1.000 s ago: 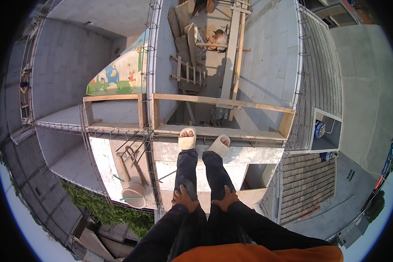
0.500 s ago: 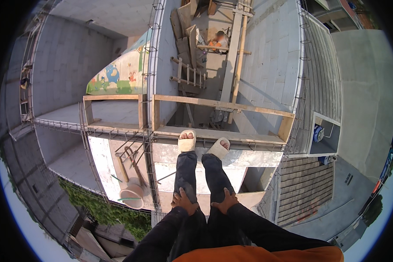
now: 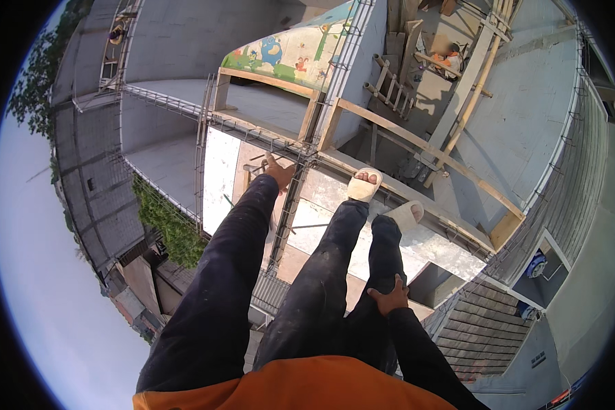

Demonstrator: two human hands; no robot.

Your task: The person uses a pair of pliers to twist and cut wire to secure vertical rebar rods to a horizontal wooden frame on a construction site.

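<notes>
My left hand [image 3: 279,172] reaches out over a board beside the bundle of rebar [image 3: 309,158]. Its fingers look apart, partly turned from view, and I see nothing held in them. Close by are a wooden tool handle [image 3: 247,179] and thin dark metal rods [image 3: 255,166], partly covered by the hand and forearm. My right hand [image 3: 390,296] rests on my right knee, thumb and fingers spread over the dark trousers [image 3: 383,263]. Pale slippers [image 3: 362,186] are on my feet, which stand by the wooden frame [image 3: 417,142].
Wooden formwork [image 3: 270,80] borders the rebar on the left. Below the ledge lies a deep room, where a person in orange [image 3: 451,61] sits near long planks [image 3: 468,85] and a small wooden ladder [image 3: 391,89]. A rectangular opening [image 3: 434,283] lies right of my knee. Treetops [image 3: 167,225] show below left.
My left hand has left my left knee and stretched forward to the left over the tools. The view has turned left. My right hand stays on the knee. The bucket is now hidden.
</notes>
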